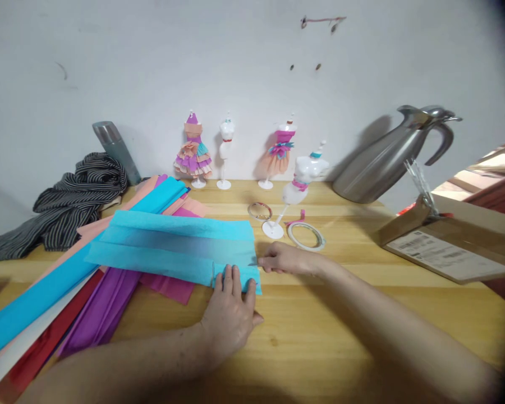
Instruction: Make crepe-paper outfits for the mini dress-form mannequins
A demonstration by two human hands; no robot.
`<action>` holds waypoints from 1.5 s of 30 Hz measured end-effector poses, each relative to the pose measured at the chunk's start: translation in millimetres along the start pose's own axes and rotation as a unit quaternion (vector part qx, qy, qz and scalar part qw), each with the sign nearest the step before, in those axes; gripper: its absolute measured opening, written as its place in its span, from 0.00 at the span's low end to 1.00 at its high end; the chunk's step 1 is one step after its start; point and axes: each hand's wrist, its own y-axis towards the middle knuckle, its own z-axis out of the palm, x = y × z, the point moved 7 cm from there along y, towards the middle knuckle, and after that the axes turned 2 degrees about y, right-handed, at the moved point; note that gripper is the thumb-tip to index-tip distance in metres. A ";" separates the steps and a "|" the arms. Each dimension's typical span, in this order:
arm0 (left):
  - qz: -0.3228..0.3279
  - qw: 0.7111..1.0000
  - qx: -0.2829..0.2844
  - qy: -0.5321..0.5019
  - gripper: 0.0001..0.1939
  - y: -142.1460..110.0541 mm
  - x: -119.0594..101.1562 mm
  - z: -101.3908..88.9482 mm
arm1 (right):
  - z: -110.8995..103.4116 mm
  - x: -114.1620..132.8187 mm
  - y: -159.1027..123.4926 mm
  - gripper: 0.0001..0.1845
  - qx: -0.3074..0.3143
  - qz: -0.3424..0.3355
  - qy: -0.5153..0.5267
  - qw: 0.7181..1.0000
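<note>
A folded strip of light blue crepe paper [172,244] lies across the wooden table [320,325]. My left hand [230,311] rests flat on the strip's near right corner, fingers stretched out. My right hand [284,259] is closed at the strip's right edge, pinching it; a small dark thing shows at the fingertips, too small to name. Under the blue strip lie more sheets: blue, purple [105,306], pink, red and white.
At the back stand small mannequins in paper dresses [192,152], a bare white one [225,151], another dressed one [278,151] and a tilted one [297,188]. Tape rolls [306,235], a steel jug [387,154], a cardboard box [450,241], striped cloth [73,196] and a grey flask [118,148].
</note>
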 end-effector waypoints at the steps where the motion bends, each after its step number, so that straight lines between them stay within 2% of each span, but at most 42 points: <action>1: 0.002 1.000 -0.001 -0.001 0.33 0.1 -0.1 0.0 | 0.1 -0.5 0.5 0.22 0.000 0.001 -0.001 1.000; 9: -0.001 1.000 -0.014 0.005 0.33 -0.4 0.4 -0.5 | -1.0 -0.9 -1.4 0.15 -0.048 -0.034 -0.038 0.998; 13: 0.018 0.999 -0.040 0.013 0.31 -1.0 2.2 -3.9 | 0.4 -1.6 -1.8 0.16 -0.054 -0.026 -0.025 0.998; 16: 0.038 0.997 -0.059 0.027 0.25 -0.4 6.7 -6.4 | 2.4 -6.1 -1.3 0.19 -0.040 -0.015 0.016 0.999; 18: 0.048 0.997 -0.048 0.038 0.20 1.8 11.2 -6.5 | 3.4 -10.7 -1.3 0.21 -0.028 -0.011 0.038 0.999; 23: 0.086 0.996 0.023 0.024 0.10 10.5 16.5 -8.7 | -2.5 -21.3 -6.7 0.24 -0.032 -0.014 0.049 0.998; 27: 0.079 0.996 0.044 0.024 0.09 14.2 18.6 -12.2 | -8.1 -17.4 -18.5 0.23 -0.031 -0.074 0.019 0.997; 30: 0.073 0.996 0.041 0.017 0.09 15.9 23.7 -17.5 | -12.2 -8.3 -28.5 0.19 -0.061 -0.150 -0.066 0.985; 33: 0.055 0.998 0.019 -0.026 0.09 23.6 40.7 -34.2 | -13.5 -0.2 -35.2 0.17 -0.101 -0.224 -0.153 0.957; 36: 0.014 0.992 0.023 -0.121 0.08 40.5 70.0 -53.0 | -11.8 3.2 -36.1 0.19 -0.108 -0.273 -0.200 0.935; 38: 0.051 0.978 0.051 -0.196 0.07 55.4 82.1 -60.4 | -13.5 3.8 -34.2 0.20 -0.110 -0.282 -0.213 0.929; 42: 0.095 0.937 0.115 -0.315 0.05 87.5 103.7 -58.7 | -24.1 4.9 -29.3 0.21 -0.123 -0.267 -0.203 0.934; 45: 0.083 0.912 0.135 -0.378 0.03 108.6 116.9 -48.9 | -32.0 2.8 -24.6 0.21 -0.113 -0.249 -0.177 0.946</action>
